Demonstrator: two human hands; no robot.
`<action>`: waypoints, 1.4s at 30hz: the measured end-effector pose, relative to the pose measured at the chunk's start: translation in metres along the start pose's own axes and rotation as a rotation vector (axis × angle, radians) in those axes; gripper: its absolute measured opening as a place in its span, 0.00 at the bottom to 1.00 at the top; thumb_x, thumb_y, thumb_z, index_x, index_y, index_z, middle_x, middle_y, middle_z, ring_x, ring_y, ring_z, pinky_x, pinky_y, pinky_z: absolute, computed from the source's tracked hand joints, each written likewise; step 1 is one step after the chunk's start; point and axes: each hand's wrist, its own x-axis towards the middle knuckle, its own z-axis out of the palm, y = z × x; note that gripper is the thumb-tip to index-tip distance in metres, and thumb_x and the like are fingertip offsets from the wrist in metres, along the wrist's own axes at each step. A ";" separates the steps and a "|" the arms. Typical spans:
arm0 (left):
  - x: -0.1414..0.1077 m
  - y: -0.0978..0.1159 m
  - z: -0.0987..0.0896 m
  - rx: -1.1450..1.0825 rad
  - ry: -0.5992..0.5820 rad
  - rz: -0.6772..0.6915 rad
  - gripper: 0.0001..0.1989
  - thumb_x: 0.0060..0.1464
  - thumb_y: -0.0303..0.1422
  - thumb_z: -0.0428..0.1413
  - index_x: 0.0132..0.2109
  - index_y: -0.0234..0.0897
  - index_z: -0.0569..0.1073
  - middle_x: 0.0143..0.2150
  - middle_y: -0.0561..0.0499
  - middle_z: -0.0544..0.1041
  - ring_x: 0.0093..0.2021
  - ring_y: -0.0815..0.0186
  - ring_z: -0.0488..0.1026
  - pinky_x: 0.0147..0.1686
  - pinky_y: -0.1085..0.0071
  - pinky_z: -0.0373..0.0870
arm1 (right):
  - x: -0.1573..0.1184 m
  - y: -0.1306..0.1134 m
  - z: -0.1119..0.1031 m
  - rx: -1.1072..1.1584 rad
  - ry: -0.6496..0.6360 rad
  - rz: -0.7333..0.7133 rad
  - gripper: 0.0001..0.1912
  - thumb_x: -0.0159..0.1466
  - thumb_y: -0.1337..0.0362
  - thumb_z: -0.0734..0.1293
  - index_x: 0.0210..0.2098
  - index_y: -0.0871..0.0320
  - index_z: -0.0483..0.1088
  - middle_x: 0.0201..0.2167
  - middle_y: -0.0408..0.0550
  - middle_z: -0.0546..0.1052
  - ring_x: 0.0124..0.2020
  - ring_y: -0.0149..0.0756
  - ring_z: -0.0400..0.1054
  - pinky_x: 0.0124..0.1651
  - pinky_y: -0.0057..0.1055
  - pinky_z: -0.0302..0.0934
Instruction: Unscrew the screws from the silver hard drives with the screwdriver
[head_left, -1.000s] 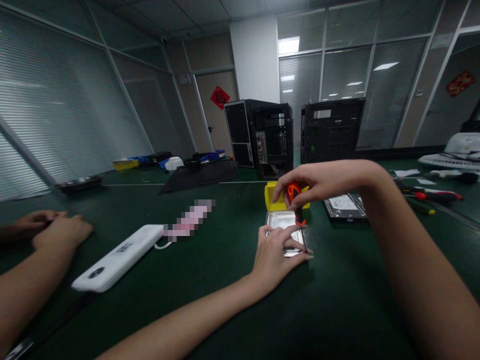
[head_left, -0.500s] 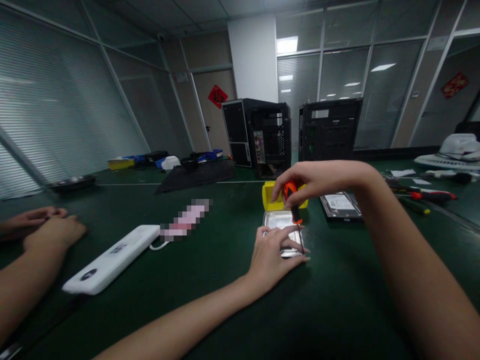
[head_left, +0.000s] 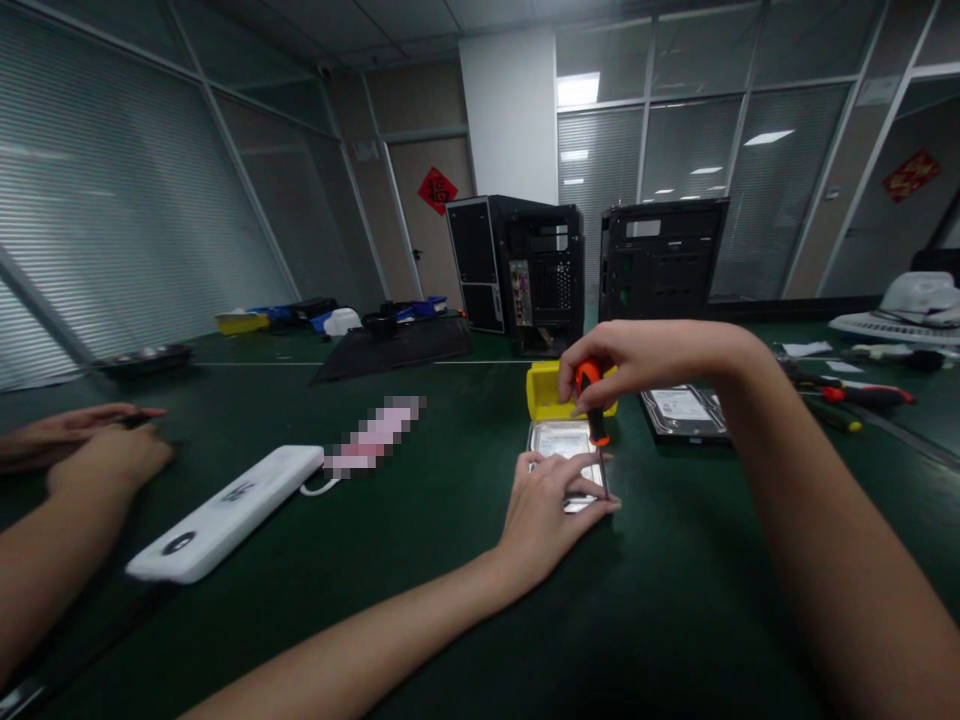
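Note:
A silver hard drive [head_left: 556, 437] with a white label lies on the green table in front of me. My left hand [head_left: 546, 505] rests on it, fingers stretched across the top and the thumb along its near right edge. My right hand [head_left: 616, 370], bent down at the wrist, grips the orange-and-black handle of a screwdriver [head_left: 595, 415] from above. The screwdriver stands nearly upright, its shaft passing by my left fingertips to the drive's near right corner. What lies under its tip is too small to make out. Just behind the drive is an open yellow case [head_left: 541, 392].
Another hard drive [head_left: 684, 410] lies to the right, with pliers [head_left: 870, 395] beyond it. A white power strip [head_left: 232, 515] is on the left, near another person's hands [head_left: 112, 450]. Two black computer cases [head_left: 517, 270] [head_left: 664, 260] and a black mat [head_left: 394, 348] are farther back.
The fingers of my right hand have shifted slightly around the screwdriver handle. My left hand has stayed on the drive. A dark object now shows in the other person's hands.

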 end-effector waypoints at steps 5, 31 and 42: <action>-0.001 0.000 -0.002 -0.011 -0.026 0.002 0.26 0.48 0.40 0.61 0.53 0.45 0.63 0.37 0.59 0.79 0.44 0.61 0.69 0.48 0.61 0.49 | -0.001 0.000 0.001 0.014 0.007 -0.001 0.18 0.56 0.59 0.64 0.43 0.62 0.70 0.41 0.49 0.74 0.40 0.33 0.69 0.40 0.28 0.63; 0.000 0.001 -0.004 -0.014 -0.052 0.005 0.24 0.50 0.36 0.59 0.53 0.44 0.64 0.38 0.56 0.79 0.45 0.60 0.69 0.49 0.60 0.50 | -0.003 -0.001 -0.001 -0.010 -0.002 -0.012 0.19 0.56 0.56 0.64 0.43 0.61 0.70 0.41 0.50 0.74 0.41 0.35 0.68 0.41 0.29 0.61; -0.001 0.001 -0.004 0.002 -0.055 0.007 0.23 0.50 0.37 0.59 0.53 0.44 0.64 0.38 0.56 0.79 0.44 0.60 0.69 0.49 0.60 0.51 | -0.003 -0.001 -0.001 -0.009 -0.003 0.006 0.18 0.54 0.57 0.65 0.41 0.60 0.71 0.41 0.49 0.74 0.41 0.34 0.68 0.41 0.28 0.61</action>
